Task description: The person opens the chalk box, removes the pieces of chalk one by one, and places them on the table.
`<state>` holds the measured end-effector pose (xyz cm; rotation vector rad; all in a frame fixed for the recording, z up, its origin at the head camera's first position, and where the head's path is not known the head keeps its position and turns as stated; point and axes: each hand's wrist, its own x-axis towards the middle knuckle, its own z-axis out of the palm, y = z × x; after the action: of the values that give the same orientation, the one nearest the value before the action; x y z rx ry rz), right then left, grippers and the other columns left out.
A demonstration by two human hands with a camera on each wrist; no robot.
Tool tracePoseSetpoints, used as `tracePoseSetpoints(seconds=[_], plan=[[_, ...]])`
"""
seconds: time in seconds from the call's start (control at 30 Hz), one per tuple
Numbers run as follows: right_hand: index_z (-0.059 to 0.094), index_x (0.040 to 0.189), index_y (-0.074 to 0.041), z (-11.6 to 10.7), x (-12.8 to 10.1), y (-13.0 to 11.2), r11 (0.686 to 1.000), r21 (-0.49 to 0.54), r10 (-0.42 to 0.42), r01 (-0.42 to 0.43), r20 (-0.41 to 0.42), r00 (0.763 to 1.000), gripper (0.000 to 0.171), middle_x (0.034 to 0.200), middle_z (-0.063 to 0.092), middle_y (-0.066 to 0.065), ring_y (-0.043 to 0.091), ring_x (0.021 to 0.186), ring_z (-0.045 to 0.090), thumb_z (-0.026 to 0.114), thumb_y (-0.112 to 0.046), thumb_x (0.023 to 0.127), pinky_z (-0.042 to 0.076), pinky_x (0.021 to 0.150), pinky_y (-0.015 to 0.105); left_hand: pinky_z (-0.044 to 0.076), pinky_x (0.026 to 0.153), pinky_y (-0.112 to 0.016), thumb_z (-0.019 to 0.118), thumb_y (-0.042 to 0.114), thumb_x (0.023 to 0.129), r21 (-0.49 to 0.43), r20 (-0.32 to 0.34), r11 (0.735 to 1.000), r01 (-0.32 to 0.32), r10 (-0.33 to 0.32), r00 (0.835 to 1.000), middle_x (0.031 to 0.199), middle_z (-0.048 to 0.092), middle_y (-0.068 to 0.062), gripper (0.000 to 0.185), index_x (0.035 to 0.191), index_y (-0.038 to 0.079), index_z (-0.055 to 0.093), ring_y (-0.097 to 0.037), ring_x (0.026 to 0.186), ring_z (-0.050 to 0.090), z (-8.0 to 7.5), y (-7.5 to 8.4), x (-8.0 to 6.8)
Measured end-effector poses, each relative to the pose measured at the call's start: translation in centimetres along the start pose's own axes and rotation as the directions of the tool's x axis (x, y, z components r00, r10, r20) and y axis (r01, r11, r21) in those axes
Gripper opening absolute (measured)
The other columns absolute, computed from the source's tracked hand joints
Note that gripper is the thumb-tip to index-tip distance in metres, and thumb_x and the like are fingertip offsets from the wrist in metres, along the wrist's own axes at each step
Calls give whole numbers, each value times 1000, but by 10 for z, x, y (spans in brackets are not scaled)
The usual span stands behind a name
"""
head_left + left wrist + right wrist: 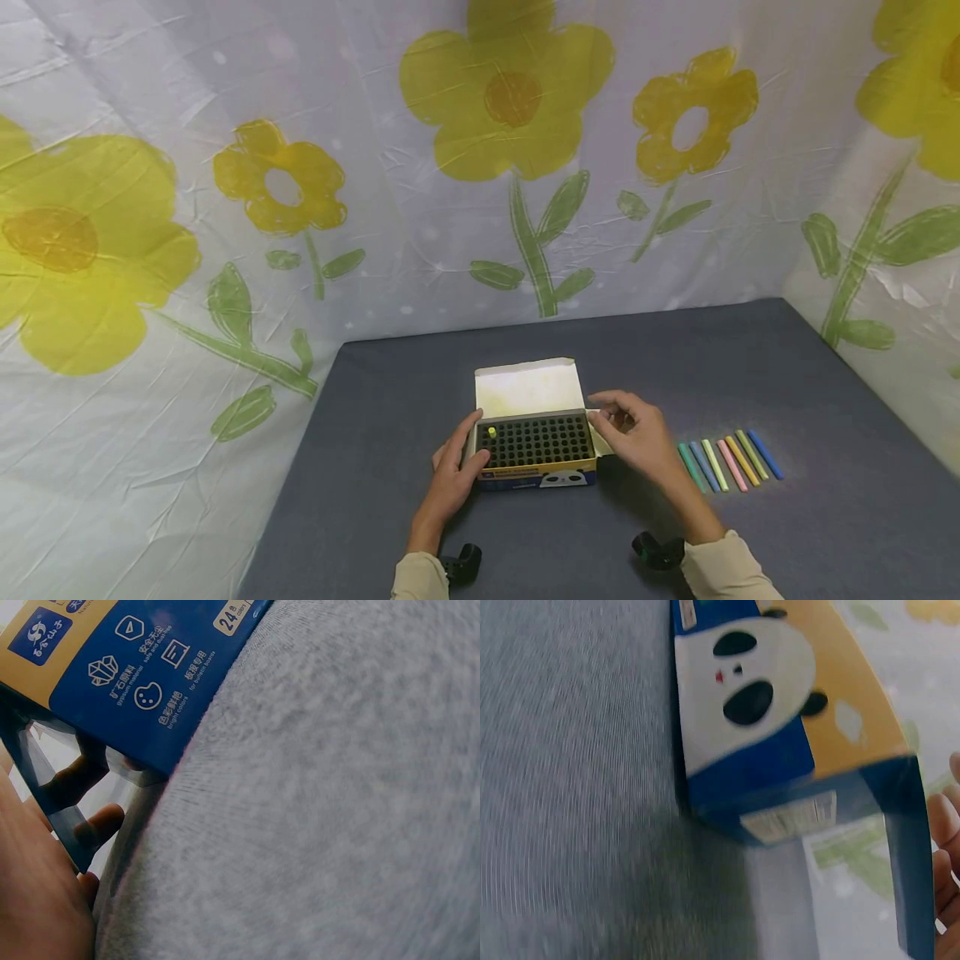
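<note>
An open chalk box (536, 477) stands near the front middle of the grey table (750, 367), its lid flap (528, 389) tipped back. Its black grid insert (534, 440) holds one yellow chalk (492, 432) in the far left corner. My left hand (457, 471) grips the box's left end, thumb on the top edge. My right hand (630, 433) hovers at the box's far right corner with loosely curled fingers and nothing visible in them. The left wrist view shows the box's blue and orange face (150, 667). The right wrist view shows its panda face (757, 712) and my fingertips (945, 832).
Several coloured chalk sticks (731, 462) lie side by side on the table to the right of the box. A flower-printed sheet (525, 167) hangs behind and on both sides. The table's left edge runs close to my left arm.
</note>
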<state>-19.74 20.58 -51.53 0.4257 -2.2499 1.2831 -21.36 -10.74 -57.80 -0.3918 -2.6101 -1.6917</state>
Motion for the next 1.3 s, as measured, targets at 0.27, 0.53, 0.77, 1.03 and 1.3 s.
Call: tracePoseSetpoints(seconds=[0.27,0.53,0.77,1.03,1.3], plan=[[74,110,-3,19,4,-14,999,42,-6,4,51,999,21,81,66,-1,5,69,53,76,-5,89,49,64,31,30,103,-68,58,32,103,8,-9,1000,-12,12,1000,163,36,-1,57,155,43,39,-40,146,15,0,2,-1],[72,112,-2,40,7,-25,997,78,-23,12,139,990,23,80,64,-4,4,65,50,76,-6,90,47,66,29,29,103,-70,58,31,102,14,-10,1000,-11,11,1000,163,37,-1,57,154,43,39,-41,147,16,-1,3,-1],[74,112,-5,56,12,-36,999,15,-32,30,213,977,25,79,63,-8,9,68,51,79,-11,88,45,67,27,31,103,-70,59,30,102,11,-19,1000,-11,12,1000,161,40,-2,57,154,43,40,-40,146,18,0,2,0],[75,109,-7,70,14,-43,998,-50,-17,32,273,962,22,79,64,-7,10,70,54,79,-12,88,45,68,25,27,105,-73,59,31,102,5,-15,1000,-8,8,1000,162,39,1,56,153,43,41,-41,148,15,0,2,-3],[75,110,-8,87,16,-51,992,-124,10,26,282,959,22,79,66,-5,7,68,54,78,-14,88,45,65,24,32,103,-67,60,32,101,9,-17,1000,1,-1,1000,159,43,0,56,153,43,41,-39,145,22,-1,3,-1]])
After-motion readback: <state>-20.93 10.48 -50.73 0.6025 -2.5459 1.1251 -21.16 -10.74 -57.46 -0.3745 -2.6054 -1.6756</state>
